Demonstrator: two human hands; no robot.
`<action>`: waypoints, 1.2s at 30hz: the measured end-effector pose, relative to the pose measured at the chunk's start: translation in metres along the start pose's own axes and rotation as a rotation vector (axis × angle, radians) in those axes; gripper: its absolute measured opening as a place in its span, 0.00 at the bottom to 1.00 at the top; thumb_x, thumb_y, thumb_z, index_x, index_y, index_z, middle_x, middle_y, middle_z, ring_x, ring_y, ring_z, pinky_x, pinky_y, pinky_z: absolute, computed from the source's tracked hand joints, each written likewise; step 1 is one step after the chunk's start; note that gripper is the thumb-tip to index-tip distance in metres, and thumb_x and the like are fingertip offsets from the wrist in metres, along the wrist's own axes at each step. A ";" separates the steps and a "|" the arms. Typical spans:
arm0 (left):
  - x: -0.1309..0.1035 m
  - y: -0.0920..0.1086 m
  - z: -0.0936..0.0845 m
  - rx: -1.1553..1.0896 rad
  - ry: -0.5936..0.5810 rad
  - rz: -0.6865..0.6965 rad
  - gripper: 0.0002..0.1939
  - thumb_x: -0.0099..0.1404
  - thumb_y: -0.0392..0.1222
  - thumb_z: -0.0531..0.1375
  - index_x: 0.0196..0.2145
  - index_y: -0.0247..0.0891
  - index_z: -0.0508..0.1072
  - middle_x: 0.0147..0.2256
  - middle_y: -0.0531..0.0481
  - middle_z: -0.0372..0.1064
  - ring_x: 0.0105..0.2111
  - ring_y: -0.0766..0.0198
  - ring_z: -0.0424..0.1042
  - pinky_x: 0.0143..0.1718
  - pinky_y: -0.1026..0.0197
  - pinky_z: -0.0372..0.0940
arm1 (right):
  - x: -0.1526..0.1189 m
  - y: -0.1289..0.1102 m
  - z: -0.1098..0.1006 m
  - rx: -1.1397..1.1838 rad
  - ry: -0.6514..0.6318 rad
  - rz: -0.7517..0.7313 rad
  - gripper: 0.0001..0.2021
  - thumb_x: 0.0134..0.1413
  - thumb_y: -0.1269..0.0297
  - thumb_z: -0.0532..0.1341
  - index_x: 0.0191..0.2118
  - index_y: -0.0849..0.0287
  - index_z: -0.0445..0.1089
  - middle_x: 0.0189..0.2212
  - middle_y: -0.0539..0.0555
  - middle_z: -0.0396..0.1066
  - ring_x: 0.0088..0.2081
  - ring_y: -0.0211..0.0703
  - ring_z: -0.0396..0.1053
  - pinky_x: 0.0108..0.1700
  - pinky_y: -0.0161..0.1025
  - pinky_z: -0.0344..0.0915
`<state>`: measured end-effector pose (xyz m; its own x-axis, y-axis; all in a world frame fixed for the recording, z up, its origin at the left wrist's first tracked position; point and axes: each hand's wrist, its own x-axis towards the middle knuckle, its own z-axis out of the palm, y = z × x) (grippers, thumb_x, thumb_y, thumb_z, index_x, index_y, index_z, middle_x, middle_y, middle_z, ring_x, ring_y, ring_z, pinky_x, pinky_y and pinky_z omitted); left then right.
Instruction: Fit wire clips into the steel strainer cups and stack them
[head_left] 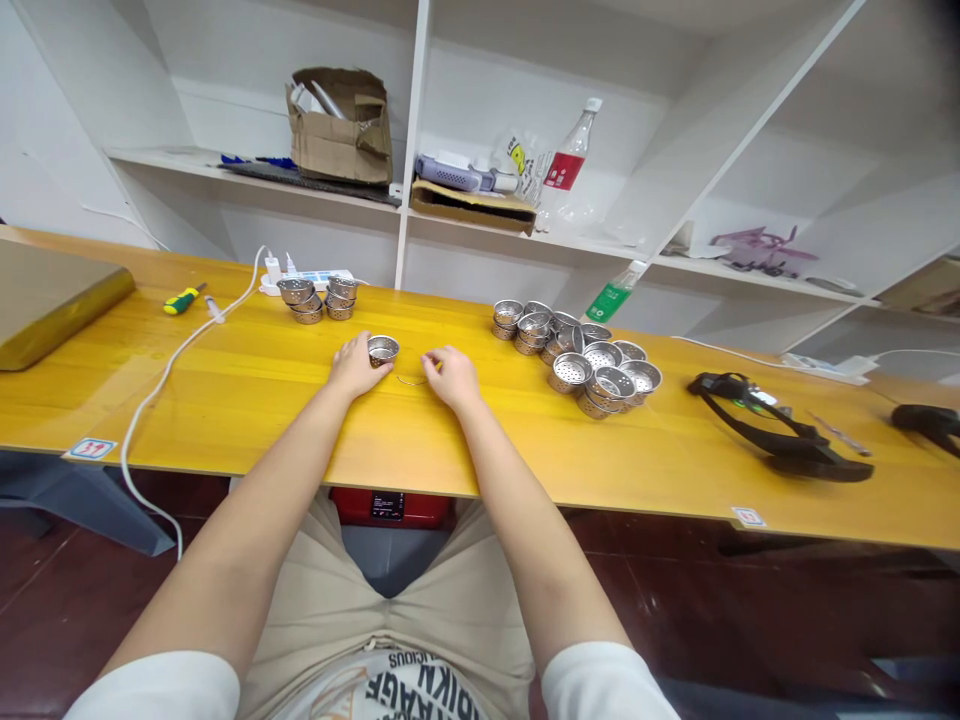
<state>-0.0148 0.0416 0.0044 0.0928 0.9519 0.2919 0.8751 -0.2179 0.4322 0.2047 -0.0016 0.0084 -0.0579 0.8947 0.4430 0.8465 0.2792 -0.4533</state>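
Observation:
My left hand [356, 368] is curled around the left side of a small perforated metal strainer cup [383, 350], which stands upright on the yellow table [405, 440]. To its right, my right hand [451, 376] has its fingers drawn together in a pinch. A thin curved wire [410, 382] runs from those fingertips toward the cup, low over the tabletop. Two short stacks of similar strainer cups [341, 296] stand behind my left hand. A larger cluster of stacked strainer cups [571, 370] sits to the right of my right hand.
A power strip [315, 281] with a white cable [176, 360] lies back left, near a green-yellow screwdriver [184, 298]. A green-labelled bottle [613, 294] stands behind the cups. Black headgear [780, 430] lies at right. Shelves hold a cardboard box [341, 135] and a red-labelled bottle [571, 150].

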 end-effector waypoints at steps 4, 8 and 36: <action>0.000 0.000 -0.001 -0.001 -0.004 -0.007 0.42 0.63 0.56 0.66 0.69 0.37 0.59 0.65 0.34 0.67 0.65 0.40 0.66 0.65 0.44 0.61 | 0.008 0.043 -0.028 -0.029 0.370 0.359 0.22 0.63 0.64 0.59 0.59 0.65 0.72 0.56 0.69 0.70 0.55 0.57 0.70 0.61 0.49 0.64; -0.001 -0.002 0.000 -0.028 0.021 0.020 0.45 0.62 0.55 0.67 0.70 0.37 0.57 0.67 0.33 0.64 0.67 0.39 0.64 0.67 0.44 0.59 | 0.004 0.088 -0.057 -0.074 0.508 0.712 0.26 0.60 0.64 0.60 0.63 0.66 0.66 0.62 0.73 0.62 0.55 0.58 0.71 0.57 0.48 0.67; -0.003 -0.002 0.000 -0.070 0.012 0.043 0.43 0.62 0.53 0.66 0.69 0.39 0.57 0.67 0.33 0.62 0.68 0.40 0.62 0.69 0.42 0.57 | -0.001 0.086 -0.064 -0.130 0.277 0.730 0.15 0.65 0.62 0.60 0.50 0.56 0.83 0.47 0.66 0.78 0.47 0.56 0.75 0.53 0.49 0.70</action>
<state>-0.0166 0.0395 0.0026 0.1239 0.9389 0.3211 0.8349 -0.2735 0.4776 0.3118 -0.0009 0.0184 0.6554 0.7120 0.2519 0.6755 -0.4033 -0.6173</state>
